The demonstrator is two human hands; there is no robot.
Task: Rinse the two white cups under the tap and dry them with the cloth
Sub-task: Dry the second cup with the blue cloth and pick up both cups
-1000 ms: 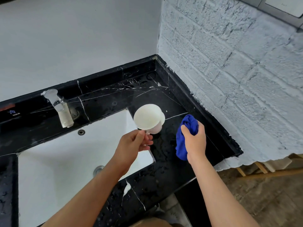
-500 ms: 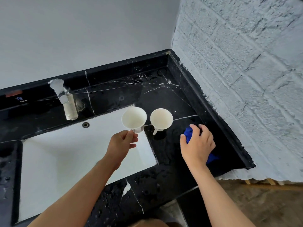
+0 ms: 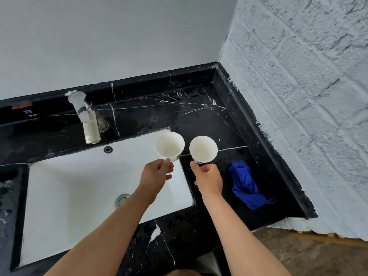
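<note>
Both cup handles are hidden inside the fists. The left hand (image 3: pixel 156 174) is clamped on the left cup (image 3: pixel 169 144), held beyond its knuckles over the sink (image 3: pixel 59 196) corner. The right hand (image 3: pixel 209 177), previously on the blue cloth (image 3: pixel 246 184), now grips the right cup (image 3: pixel 203 149); both cups look plain white with their mouths open to the camera. The cloth lies crumpled right of it, released.

The single head-worn wide-angle view looks steeply down and forward from close above the black white-veined marble counter (image 3: pixel 199 116), facing the corner where the smooth grey wall (image 3: pixel 99 36) meets the white-painted brick wall (image 3: pixel 298 96).
</note>
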